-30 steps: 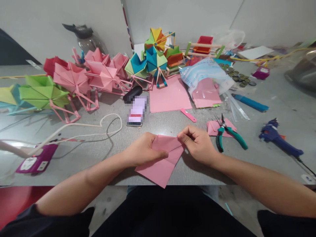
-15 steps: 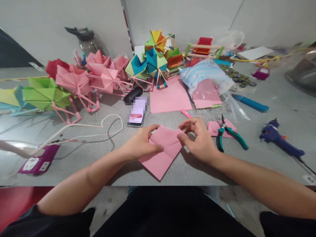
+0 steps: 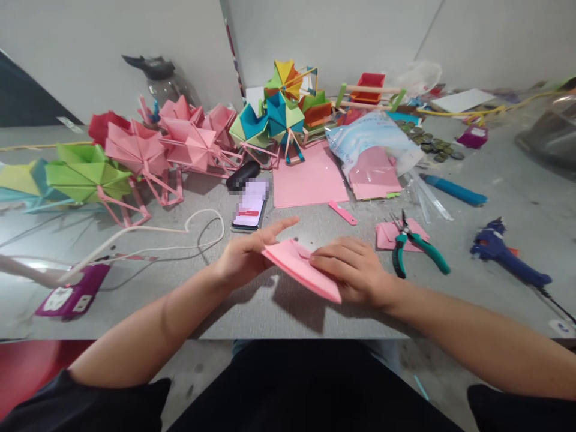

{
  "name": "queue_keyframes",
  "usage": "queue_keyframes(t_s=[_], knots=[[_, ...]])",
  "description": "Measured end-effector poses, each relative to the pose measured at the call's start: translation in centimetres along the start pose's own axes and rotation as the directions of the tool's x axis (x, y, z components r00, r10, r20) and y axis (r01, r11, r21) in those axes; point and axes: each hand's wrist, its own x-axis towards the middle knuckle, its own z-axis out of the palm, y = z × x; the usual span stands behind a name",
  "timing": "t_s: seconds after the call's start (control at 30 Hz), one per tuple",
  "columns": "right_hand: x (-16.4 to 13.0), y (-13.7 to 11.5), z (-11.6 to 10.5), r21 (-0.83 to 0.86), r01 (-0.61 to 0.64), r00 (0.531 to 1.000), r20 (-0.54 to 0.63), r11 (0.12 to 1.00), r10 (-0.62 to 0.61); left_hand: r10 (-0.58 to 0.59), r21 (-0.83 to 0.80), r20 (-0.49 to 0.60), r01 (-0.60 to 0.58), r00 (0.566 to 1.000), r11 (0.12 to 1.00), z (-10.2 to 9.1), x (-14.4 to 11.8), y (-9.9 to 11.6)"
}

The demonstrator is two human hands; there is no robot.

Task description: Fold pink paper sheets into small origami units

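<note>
I find the folded pink paper [image 3: 302, 273] raised above the table [image 3: 180, 318], left of the green-handled pliers [image 3: 405, 231]. The right hand [image 3: 351, 270] has its grip closed on the paper's right part. The left hand [image 3: 245, 255] stands at its left end, one finger extended; whether that grip holds it, I cannot tell. The pink cutter [image 3: 342, 213] lies left of the pliers, the phone [image 3: 250, 204] farther left, the glue gun [image 3: 510, 255] right.

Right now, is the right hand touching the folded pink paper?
Touching: the head view shows the right hand gripping the folded pink paper by its right side.
</note>
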Motion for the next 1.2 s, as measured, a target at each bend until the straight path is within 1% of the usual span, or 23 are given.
queue_keyframes(t_s=[0.03,0.07,0.1,0.13,0.17,0.2,0.23,0.27,0.33,0.37,0.4,0.43,0.5,0.6,0.63,0.67,0.73,0.8,0.87,0.93,1.03,1.13,1.2], knots=[[0.0,-0.2,0.2,0.065,-0.100,0.995,-0.014,0.993,0.101,-0.015,-0.028,0.048,0.016,0.999,0.999,0.1,0.0,-0.1],[0.0,-0.4,0.5,0.134,-0.222,0.973,-0.029,0.966,0.227,-0.005,-0.032,0.049,0.007,0.999,0.999,0.3,0.0,-0.1],[0.1,-0.7,0.8,0.208,-0.348,0.930,-0.045,0.914,0.364,0.027,0.008,-0.006,-0.027,1.000,1.000,0.5,0.0,-0.1],[0.2,-1.0,1.0,0.292,-0.450,0.871,-0.064,0.844,0.487,0.080,0.112,-0.109,-0.068,0.991,0.991,0.8,0.1,-0.2],[0.3,-1.3,1.3,0.385,-0.511,0.812,-0.076,0.769,0.578,0.149,0.229,-0.212,-0.099,0.966,0.968,1.1,0.1,-0.2],[0.4,-1.5,1.5,0.477,-0.537,0.764,-0.075,0.696,0.641,0.208,0.311,-0.277,-0.118,0.938,0.943,1.3,0.2,-0.3],[0.5,-1.6,1.6,0.559,-0.538,0.733,-0.060,0.631,0.678,0.239,0.336,-0.299,-0.132,0.924,0.933,1.5,0.3,-0.4],[0.6,-1.6,1.7,0.624,-0.531,0.716,-0.032,0.573,0.698,0.227,0.303,-0.282,-0.138,0.932,0.943,1.6,0.4,-0.6],[0.7,-1.5,1.8,0.700,-0.530,0.698,0.039,0.479,0.715,0.133,0.153,-0.191,-0.104,0.973,0.983,1.8,0.6,-0.8],[0.8,-1.3,1.8,0.723,-0.527,0.694,0.062,0.447,0.717,0.086,0.091,-0.153,-0.073,0.984,0.993,1.8,0.7,-0.9],[0.9,-1.1,1.7,0.742,-0.516,0.695,0.070,0.428,0.716,0.052,0.064,-0.136,-0.044,0.989,0.997,1.8,0.7,-1.0],[0.9,-0.8,1.6,0.757,-0.499,0.698,0.063,0.421,0.714,0.035,0.074,-0.135,-0.025,0.990,0.997,1.8,0.6,-1.0],[1.0,0.1,1.0,0.775,-0.463,0.694,0.017,0.429,0.719,0.047,0.143,-0.156,-0.024,0.987,0.989,1.8,0.5,-0.9],[1.3,1.7,-0.2,0.764,-0.475,0.646,-0.035,0.437,0.763,0.072,0.285,-0.165,-0.022,0.984,0.958,1.5,0.2,-0.6],[1.4,2.2,-0.7,0.756,-0.490,0.640,-0.025,0.434,0.768,0.075,0.324,-0.161,-0.020,0.984,0.946,1.3,0.1,-0.5],[1.5,2.6,-1.1,0.744,-0.514,0.646,0.008,0.427,0.763,0.079,0.356,-0.155,-0.018,0.985,0.934,1.2,0.0,-0.5],[1.6,3.3,-1.8,0.710,-0.579,0.658,0.117,0.401,0.744,0.076,0.397,-0.138,-0.015,0.988,0.918,1.1,0.0,-0.4],[1.7,3.6,-2.2,0.675,-0.632,0.660,0.211,0.380,0.721,0.057,0.410,-0.134,0.003,0.989,0.912,1.1,-0.1,-0.5],[1.7,3.6,-2.3,0.657,-0.650,0.664,0.244,0.383,0.707,0.037,0.374,-0.165,0.028,0.986,0.927,1.2,0.0,-0.5],[1.7,3.5,-2.3,0.643,-0.639,0.681,0.218,0.422,0.699,0.034,0.283,-0.216,0.029,0.976,0.959,1.2,0.2,-0.6],[1.7,3.3,-2.3,0.610,-0.598,0.726,0.135,0.521,0.674,0.034,0.168,-0.247,0.008,0.968,0.986,1.3,0.5,-0.8],[1.6,3.2,-2.3,0.577,-0.538,0.781,0.065,0.615,0.622,0.045,0.166,-0.238,-0.004,0.970,0.986,1.4,0.6,-1.0],[1.5,3.1,-2.2,0.551,-0.508,0.809,0.042,0.662,0.587,0.065,0.184,-0.233,-0.022,0.970,0.983,1.4,0.6,-1.0]])
